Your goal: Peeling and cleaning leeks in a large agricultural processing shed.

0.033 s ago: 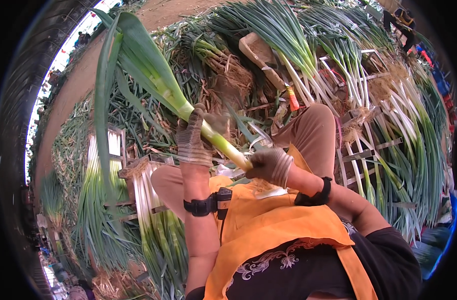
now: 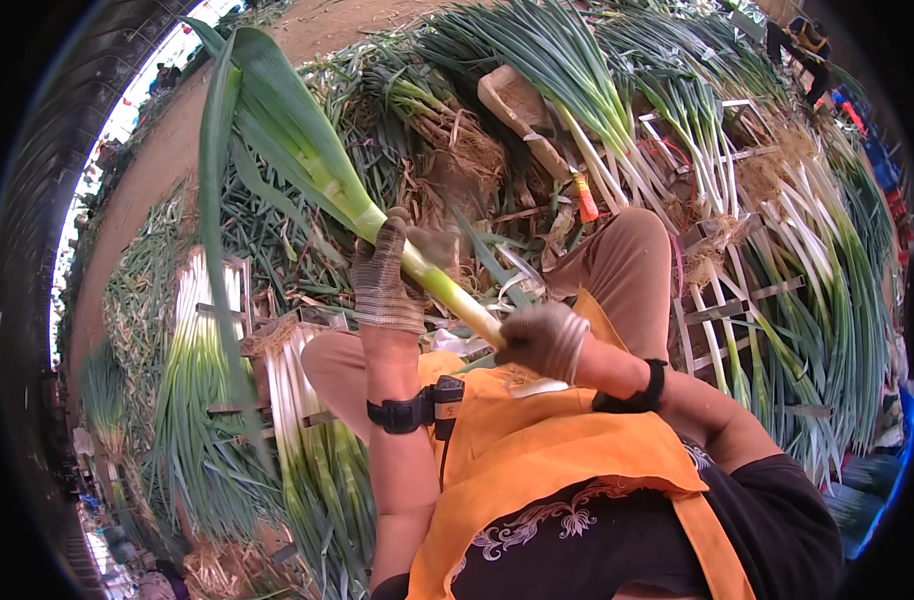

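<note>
Dirt floor (image 2: 322,25) behind leafy heaps (image 2: 307,285). Leek (image 2: 342,193) held aslant: left hand (image 2: 389,275) wraps fingers round mid-stalk, leaves upward; right hand (image 2: 545,338), slightly blurred, has fingers closed on white end.

1. Brown earthen floor (image 2: 322,32): loose green leaves (image 2: 142,290) lie strewn thickly over it.
2. Left slatted frame (image 2: 244,290): white-stemmed green onions (image 2: 292,380) lie across it.
3. Right slatted frame (image 2: 717,311): long green onions (image 2: 827,280) lie across its bars, leaves spreading outward.

Leek (image 2: 353,202) in both hands (image 2: 385,280), leek bundles (image 2: 192,400) left, racked leeks (image 2: 832,275) right, leaf heap (image 2: 377,150) ahead, ground (image 2: 327,22) beyond.
</note>
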`<state>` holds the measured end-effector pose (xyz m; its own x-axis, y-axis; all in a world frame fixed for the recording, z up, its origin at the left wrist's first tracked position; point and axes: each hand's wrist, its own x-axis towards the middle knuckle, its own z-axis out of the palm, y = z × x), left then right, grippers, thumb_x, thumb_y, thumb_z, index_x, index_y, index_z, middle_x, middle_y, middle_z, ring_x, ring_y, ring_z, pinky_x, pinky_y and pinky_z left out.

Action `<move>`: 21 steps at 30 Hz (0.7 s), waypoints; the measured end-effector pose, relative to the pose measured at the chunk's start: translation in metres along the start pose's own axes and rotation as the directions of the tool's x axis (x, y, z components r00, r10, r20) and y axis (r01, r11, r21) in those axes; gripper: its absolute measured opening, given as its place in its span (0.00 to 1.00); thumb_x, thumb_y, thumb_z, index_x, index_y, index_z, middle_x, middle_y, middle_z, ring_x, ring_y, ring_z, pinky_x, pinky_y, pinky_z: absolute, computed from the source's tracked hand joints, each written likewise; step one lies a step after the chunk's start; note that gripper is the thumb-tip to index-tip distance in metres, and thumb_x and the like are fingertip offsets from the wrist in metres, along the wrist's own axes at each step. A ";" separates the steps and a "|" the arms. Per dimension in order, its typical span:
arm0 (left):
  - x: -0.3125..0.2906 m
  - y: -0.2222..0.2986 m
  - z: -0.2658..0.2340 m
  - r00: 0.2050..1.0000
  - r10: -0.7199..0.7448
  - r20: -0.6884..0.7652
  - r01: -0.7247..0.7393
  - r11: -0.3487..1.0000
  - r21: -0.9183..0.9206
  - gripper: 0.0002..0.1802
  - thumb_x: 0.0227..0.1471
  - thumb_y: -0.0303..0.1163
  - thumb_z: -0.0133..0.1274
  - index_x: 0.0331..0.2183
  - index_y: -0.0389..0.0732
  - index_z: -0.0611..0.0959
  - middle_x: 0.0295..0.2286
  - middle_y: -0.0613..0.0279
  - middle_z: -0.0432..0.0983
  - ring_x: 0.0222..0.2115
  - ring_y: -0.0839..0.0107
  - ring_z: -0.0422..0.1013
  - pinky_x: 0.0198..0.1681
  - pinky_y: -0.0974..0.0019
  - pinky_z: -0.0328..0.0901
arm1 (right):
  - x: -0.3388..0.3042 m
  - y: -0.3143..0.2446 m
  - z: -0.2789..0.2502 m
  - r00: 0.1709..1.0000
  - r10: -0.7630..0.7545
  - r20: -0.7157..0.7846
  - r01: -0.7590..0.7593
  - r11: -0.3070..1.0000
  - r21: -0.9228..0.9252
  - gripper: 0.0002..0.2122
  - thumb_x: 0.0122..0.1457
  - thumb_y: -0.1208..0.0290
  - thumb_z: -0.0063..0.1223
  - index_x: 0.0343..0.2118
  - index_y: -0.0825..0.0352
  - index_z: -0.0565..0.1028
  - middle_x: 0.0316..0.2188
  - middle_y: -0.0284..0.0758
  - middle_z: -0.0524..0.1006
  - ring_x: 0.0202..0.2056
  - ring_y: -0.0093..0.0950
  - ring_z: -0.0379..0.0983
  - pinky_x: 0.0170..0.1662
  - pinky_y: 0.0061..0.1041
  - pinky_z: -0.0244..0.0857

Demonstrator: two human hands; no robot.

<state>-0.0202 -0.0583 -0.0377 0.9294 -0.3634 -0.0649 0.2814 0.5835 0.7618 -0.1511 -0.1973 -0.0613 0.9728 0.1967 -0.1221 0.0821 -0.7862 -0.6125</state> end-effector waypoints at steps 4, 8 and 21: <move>0.007 -0.003 -0.005 1.000 0.004 -0.022 -0.007 0.992 -0.125 0.11 0.48 0.29 0.52 0.35 0.39 0.73 0.19 0.66 0.70 0.17 0.75 0.68 0.20 0.72 0.66 | -0.027 0.045 0.022 0.942 -0.285 -0.174 0.334 0.782 0.526 0.11 0.39 0.69 0.64 0.26 0.63 0.75 0.23 0.34 0.73 0.24 0.34 0.69 0.27 0.28 0.63; 0.015 0.010 -0.031 0.994 0.110 -0.021 -0.110 0.993 -0.033 0.12 0.47 0.35 0.54 0.34 0.41 0.73 0.18 0.70 0.68 0.18 0.75 0.66 0.23 0.70 0.65 | -0.013 0.046 -0.011 0.994 0.042 0.098 -0.106 0.353 0.930 0.10 0.44 0.69 0.61 0.28 0.69 0.75 0.22 0.31 0.75 0.24 0.19 0.70 0.26 0.18 0.63; 0.032 0.054 -0.247 0.837 0.091 -0.539 -0.097 0.995 0.019 0.09 0.50 0.38 0.51 0.23 0.47 0.71 0.14 0.72 0.64 0.14 0.76 0.62 0.18 0.69 0.60 | -0.090 0.034 -0.016 0.873 0.160 0.462 -0.248 0.959 0.137 0.15 0.54 0.57 0.47 0.28 0.67 0.75 0.24 0.41 0.75 0.26 0.36 0.71 0.31 0.29 0.64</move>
<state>0.0834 0.1413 -0.1575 0.9328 0.1404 -0.3321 0.1858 0.6021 0.7765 -0.2323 -0.2512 -0.0585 0.7620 0.3162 -0.5651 -0.1926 -0.7225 -0.6640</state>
